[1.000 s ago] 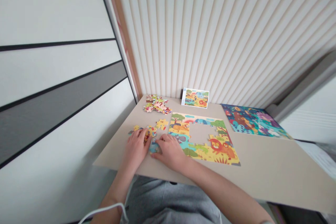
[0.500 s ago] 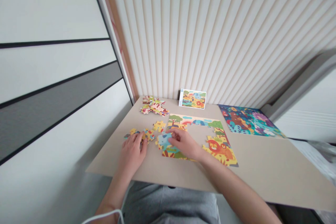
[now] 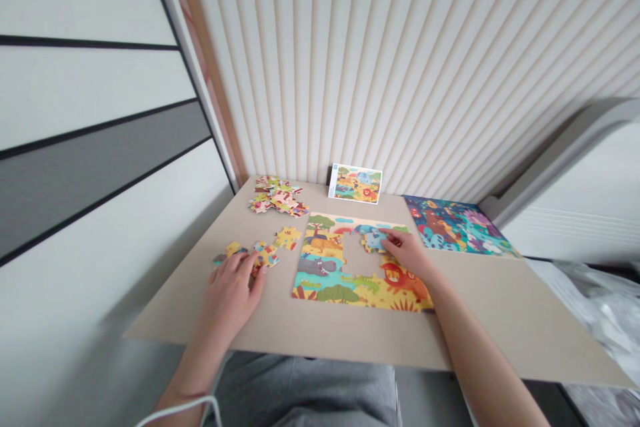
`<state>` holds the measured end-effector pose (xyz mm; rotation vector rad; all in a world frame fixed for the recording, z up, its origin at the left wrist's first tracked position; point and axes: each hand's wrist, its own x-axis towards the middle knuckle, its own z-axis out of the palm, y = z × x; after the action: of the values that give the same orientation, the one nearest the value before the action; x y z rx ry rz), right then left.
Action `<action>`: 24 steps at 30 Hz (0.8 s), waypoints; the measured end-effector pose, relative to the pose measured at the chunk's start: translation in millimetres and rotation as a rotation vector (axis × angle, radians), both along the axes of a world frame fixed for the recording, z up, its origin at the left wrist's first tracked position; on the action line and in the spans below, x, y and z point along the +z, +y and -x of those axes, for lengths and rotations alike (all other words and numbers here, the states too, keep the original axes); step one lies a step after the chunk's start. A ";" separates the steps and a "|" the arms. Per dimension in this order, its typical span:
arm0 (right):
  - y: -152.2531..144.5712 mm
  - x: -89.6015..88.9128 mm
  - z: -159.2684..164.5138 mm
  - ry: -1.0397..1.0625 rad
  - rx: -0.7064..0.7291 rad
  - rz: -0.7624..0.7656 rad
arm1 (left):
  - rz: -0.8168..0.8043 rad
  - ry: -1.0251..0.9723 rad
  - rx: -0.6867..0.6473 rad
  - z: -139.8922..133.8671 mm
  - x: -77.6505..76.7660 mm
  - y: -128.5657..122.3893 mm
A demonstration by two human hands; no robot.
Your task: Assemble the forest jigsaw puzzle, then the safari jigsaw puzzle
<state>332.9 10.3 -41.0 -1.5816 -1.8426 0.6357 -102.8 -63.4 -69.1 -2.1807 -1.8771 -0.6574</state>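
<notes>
A partly assembled animal jigsaw puzzle (image 3: 335, 293) lies on the table, with an open gap in its middle. At the gap's upper edge is a blue elephant puzzle piece (image 3: 373, 241), pinched by the fingertips of my right hand (image 3: 407, 252). The hand partly covers the puzzle's right side. To the left, my left hand (image 3: 234, 287) lies with fingers spread over loose puzzle pieces (image 3: 265, 255), touching them and hiding some. A yellow puzzle piece (image 3: 287, 237) sits between that pile and the puzzle.
A second pile of puzzle pieces (image 3: 277, 197) is at the table's back left. A picture card (image 3: 356, 183) leans near the pleated wall (image 3: 300, 67). Another finished, dark blue puzzle (image 3: 460, 225) lies at the back right. The table's (image 3: 500, 307) front edge is close to my lap.
My right hand has carried the blue elephant piece from the puzzle's left side rightward to the gap's upper part. The left hand stays on the loose pieces; the view has shifted slightly.
</notes>
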 end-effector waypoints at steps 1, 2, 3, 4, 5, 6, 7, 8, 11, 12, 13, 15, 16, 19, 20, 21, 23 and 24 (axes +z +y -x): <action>-0.3 -0.1 1.1 -0.055 -0.019 -0.014 | 0.004 0.000 -0.001 0.0 0.1 -0.2; -1.0 0.0 3.0 -0.110 -0.037 -0.028 | 0.007 0.001 0.000 -0.1 0.4 -0.3; -2.3 0.2 5.5 -0.164 -0.049 -0.041 | 0.009 0.002 0.001 -0.3 0.9 -0.5; -3.9 0.4 8.2 -0.216 -0.052 -0.054 | 0.009 0.004 0.003 -0.5 1.3 -0.7; -5.8 0.7 11.1 -0.266 -0.049 -0.066 | 0.008 0.007 0.004 -0.7 1.7 -0.8; -7.8 1.0 13.9 -0.312 -0.048 -0.076 | 0.006 0.012 0.006 -0.9 2.0 -0.8; -9.8 1.3 16.5 -0.351 -0.051 -0.082 | 0.003 0.017 0.008 -1.0 2.2 -0.8; -11.9 1.7 18.8 -0.381 -0.057 -0.084 | 0.001 0.022 0.009 -1.0 2.2 -0.7; -17.9 3.8 23.5 -0.425 -0.045 -0.068 | -0.007 0.032 0.010 -0.7 1.4 -0.3; -19.7 4.7 24.4 -0.431 -0.029 -0.065 | -0.009 0.032 0.010 -0.5 1.0 -0.1; -21.3 5.6 25.1 -0.439 -0.012 -0.061 | -0.009 0.032 0.008 -0.3 0.7 0.0; -23.7 7.1 26.5 -0.462 0.001 -0.059 | -0.004 0.032 0.008 -0.2 0.6 0.1; -24.4 7.7 27.4 -0.475 -0.002 -0.061 | 0.000 0.033 0.009 -0.2 0.8 0.1; -25.0 9.2 30.7 -0.506 -0.017 -0.064 | 0.006 0.037 0.006 -0.7 2.0 -0.4; -24.9 9.6 31.8 -0.513 -0.020 -0.066 | 0.007 0.039 0.005 -1.0 2.5 -0.6; -24.7 10.1 32.9 -0.519 -0.024 -0.067 | 0.008 0.041 0.005 -1.3 3.0 -0.9; -24.3 10.9 34.4 -0.532 -0.023 -0.074 | 0.009 0.046 0.006 -1.9 3.9 -1.4; -24.1 11.2 34.9 -0.538 -0.021 -0.080 | 0.009 0.048 0.007 -2.1 4.2 -1.6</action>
<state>298.1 -13.8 -29.8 -1.8375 -2.1896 0.1208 -100.6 -65.0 -64.9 -2.1743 -1.8668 -0.5911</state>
